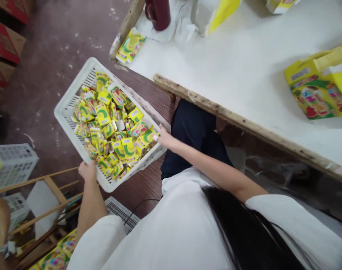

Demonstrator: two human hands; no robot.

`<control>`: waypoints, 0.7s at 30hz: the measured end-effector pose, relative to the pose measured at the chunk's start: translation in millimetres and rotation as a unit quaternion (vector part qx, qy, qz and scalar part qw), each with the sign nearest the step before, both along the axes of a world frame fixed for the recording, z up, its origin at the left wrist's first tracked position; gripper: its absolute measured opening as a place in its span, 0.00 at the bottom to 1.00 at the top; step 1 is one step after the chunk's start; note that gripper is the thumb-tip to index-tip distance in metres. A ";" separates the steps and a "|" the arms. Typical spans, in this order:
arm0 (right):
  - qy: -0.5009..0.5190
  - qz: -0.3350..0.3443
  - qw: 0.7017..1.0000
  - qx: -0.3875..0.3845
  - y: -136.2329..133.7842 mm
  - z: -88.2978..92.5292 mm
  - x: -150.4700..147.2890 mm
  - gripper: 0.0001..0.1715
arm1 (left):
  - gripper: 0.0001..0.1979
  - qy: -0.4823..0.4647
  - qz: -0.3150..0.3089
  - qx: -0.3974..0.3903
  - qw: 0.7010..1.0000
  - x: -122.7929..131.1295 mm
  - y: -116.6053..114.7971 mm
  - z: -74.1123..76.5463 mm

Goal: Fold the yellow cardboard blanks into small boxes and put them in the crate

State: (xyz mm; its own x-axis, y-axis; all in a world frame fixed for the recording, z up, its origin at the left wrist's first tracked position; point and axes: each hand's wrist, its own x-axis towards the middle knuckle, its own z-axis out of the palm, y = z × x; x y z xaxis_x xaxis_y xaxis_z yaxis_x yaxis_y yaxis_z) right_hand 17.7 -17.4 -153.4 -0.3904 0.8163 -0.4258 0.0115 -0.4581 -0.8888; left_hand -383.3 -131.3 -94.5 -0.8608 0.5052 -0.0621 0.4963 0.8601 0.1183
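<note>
A white plastic basket [71, 101] hangs tilted in front of my body, left of the table. Many small yellow-and-green printed boxes [103, 114] lie heaped inside it. My left hand [88, 170] is closed on the near left rim. On the near right side, my right hand [166, 138] grips the rim, its thumb over the edge and close to the boxes. The fingers under the rim are hidden on both hands.
A white table [232, 71] with a wooden edge stands at the right, holding a larger yellow carton [317, 86], a dark red mug [159, 15] and a flat yellow box [130, 45]. Left are a wooden rack [54, 191], a grey crate [16, 161] and red cartons [5, 41].
</note>
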 end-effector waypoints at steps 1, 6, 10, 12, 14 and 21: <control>-0.010 0.008 1.000 -0.005 -9.6 3.0 -2.1 0.60 | 0.10 0.005 0.004 -0.011 1.000 -2.0 -1.6 -0.4; -0.030 0.069 0.997 0.025 -27.6 10.8 3.6 0.70 | 0.13 0.008 0.012 -0.041 0.999 -11.1 -10.9 -6.4; -0.027 0.097 0.993 0.059 -20.8 13.7 8.6 0.74 | 0.16 0.000 0.023 -0.044 0.999 -21.2 -30.7 -10.6; -0.031 0.120 0.990 0.071 -20.6 15.9 6.1 0.73 | 0.18 -0.002 0.039 -0.046 0.998 -26.3 -46.8 -12.4; -0.051 0.161 0.983 0.071 -25.4 18.4 0.4 0.72 | 0.19 -0.003 0.057 -0.048 0.997 -30.6 -67.5 -13.2; -0.089 0.325 0.940 0.046 -77.2 25.1 -24.9 0.79 | 0.14 -0.005 0.119 -0.064 0.991 -39.0 -175.0 -4.5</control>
State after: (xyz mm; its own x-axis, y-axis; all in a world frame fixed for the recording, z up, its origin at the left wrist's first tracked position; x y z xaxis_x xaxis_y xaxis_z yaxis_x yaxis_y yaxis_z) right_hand -7.2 -94.6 -128.3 -0.7490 0.4660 -0.4710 0.4149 -0.2244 -0.8818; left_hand -422.2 -306.4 -99.0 -0.9534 0.2757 -0.1225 0.2772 0.9608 0.0048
